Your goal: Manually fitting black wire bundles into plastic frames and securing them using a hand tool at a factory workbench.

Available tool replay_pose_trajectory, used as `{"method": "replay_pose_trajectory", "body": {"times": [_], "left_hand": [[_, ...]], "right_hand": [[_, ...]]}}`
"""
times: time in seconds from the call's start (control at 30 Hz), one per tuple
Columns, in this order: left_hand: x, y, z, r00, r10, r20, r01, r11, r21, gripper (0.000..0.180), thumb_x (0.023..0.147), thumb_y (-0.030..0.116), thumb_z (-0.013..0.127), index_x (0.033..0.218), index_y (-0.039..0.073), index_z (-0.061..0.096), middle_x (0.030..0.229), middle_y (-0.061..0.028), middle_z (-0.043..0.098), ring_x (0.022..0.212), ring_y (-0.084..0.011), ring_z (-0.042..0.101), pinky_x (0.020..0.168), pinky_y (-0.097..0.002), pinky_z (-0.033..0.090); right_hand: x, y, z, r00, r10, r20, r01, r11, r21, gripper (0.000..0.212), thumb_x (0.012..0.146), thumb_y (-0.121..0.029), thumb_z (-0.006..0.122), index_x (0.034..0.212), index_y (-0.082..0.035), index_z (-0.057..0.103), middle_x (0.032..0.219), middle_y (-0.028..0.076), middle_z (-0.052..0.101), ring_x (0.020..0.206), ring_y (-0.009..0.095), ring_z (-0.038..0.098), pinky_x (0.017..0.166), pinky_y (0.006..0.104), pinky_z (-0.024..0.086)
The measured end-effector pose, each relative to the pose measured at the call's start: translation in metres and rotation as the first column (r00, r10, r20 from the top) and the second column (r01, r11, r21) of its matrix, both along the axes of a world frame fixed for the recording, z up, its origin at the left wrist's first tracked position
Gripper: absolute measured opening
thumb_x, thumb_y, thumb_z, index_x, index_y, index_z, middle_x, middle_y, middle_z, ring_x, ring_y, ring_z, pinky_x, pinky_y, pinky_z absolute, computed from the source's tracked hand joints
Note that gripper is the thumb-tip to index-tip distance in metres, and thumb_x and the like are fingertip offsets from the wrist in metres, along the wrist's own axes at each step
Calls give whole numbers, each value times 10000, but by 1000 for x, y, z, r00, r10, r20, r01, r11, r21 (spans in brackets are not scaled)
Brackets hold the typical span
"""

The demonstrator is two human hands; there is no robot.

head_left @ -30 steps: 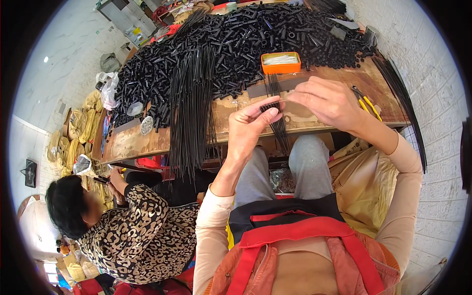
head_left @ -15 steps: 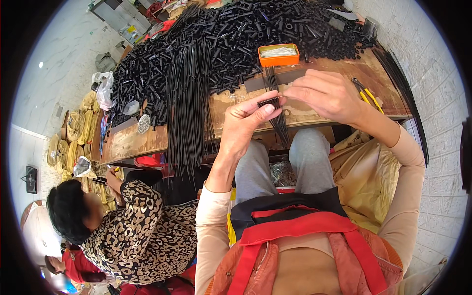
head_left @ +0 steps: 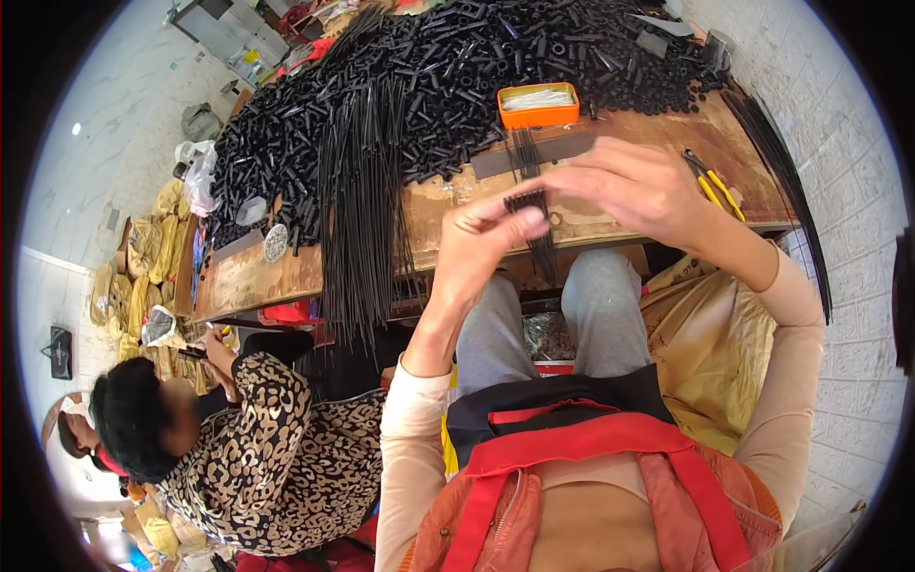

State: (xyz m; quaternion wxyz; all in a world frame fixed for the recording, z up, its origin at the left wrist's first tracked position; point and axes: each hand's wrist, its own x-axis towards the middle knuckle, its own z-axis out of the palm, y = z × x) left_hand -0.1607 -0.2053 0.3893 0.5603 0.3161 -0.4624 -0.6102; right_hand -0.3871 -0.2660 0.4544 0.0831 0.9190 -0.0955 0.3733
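Between the thumb and fingers of my left hand (head_left: 472,248) is a small black ridged piece (head_left: 524,201), held above the table's front edge. My right hand (head_left: 634,186) is closed in a pinch, its fingertips meeting the piece from the right. Whatever lies in that pinch is hidden now; a thin pin showed there before. Below both hands a narrow bundle of thin black rods (head_left: 541,250) runs over the edge. Just beyond stands an orange box (head_left: 539,118) of thin pale pins. A flat grey bar (head_left: 572,151) lies nearer me.
A large heap of black tubes (head_left: 457,67) covers the table's far side. Long black rods (head_left: 362,219) hang over the edge at left, near a round dish (head_left: 275,243). Yellow-handled pliers (head_left: 715,186) lie at right. A co-worker (head_left: 248,429) sits to my left.
My right fingertips have come left onto the black piece, closing the small gap. My left thumb has shifted along it. The co-worker has moved slightly.
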Motion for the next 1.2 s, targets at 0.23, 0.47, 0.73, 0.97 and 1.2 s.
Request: {"method": "replay_pose_trajectory", "body": {"times": [0.23,0.47,0.73,0.97,1.2], "left_hand": [[-3,-6,-78,101,488,867,244,833,-497,946,583,228,867,1434,246,455,1536,-151,321,1399,-329,340,1133,-454,311],[-4,-34,-102,211,512,833,275,786,-553,784,651,284,832,1375,253,532,1544,-141,313,1409,-320,326,1128,-428,330],[-6,-45,-85,94,436,895,356,825,-439,772,702,363,801,1404,260,496,1551,-173,290,1431,-355,279,1148,-521,247],[-7,-48,-78,58,419,906,374,833,-408,866,681,360,817,1454,282,433,1555,-175,279,1438,-342,270,1148,-538,238],[-6,-48,-83,125,426,896,334,832,-443,988,613,293,858,1477,316,380,1560,-152,273,1449,-312,258,1161,-520,229]], "right_hand": [[-14,-84,-40,957,-290,7,160,549,821,221,908,-99,596,1093,1,663,1003,124,696,783,259,655,721,332,514],[0,-187,-103,935,-290,-206,355,768,533,184,888,-159,611,926,9,676,883,151,680,817,323,655,732,391,513],[46,-285,-133,860,-357,-364,472,827,306,162,794,-142,609,867,-49,719,834,178,686,814,372,664,721,456,537],[41,-266,-111,906,-332,-262,413,831,373,125,782,-112,604,822,-44,700,824,188,679,787,377,664,706,455,535],[27,-181,-125,959,-208,-192,238,959,152,239,814,-48,579,1027,-42,687,817,152,616,754,361,637,660,439,525]]}}
